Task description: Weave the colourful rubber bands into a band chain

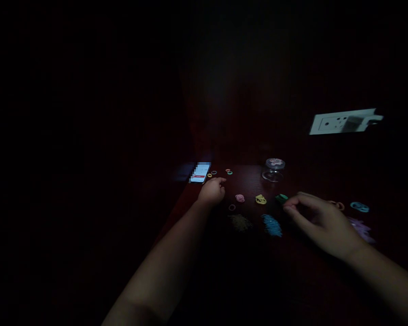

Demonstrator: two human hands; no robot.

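Observation:
My left hand (212,191) reaches over the far left part of the dark table, index finger stretched out and thumb a little apart. Just past its fingertips lie a green hair tie (230,173) and an orange one (227,170). Thumb and forefinger of my right hand (323,222) meet in a pinch beside a small green pile of hair ties (281,198); whatever is between the tips is too small to make out. Left of that pile are a yellow bunch (260,199) and a pink bunch (240,198) of hair ties.
A lit phone (200,172) lies at the table's left edge. Behind the piles stands a clear lidded jar (274,170). Nearer are blue (272,225), brownish (240,222) and purple (361,230) heaps. Light-blue ties (359,207) lie right, below a wall socket (342,122).

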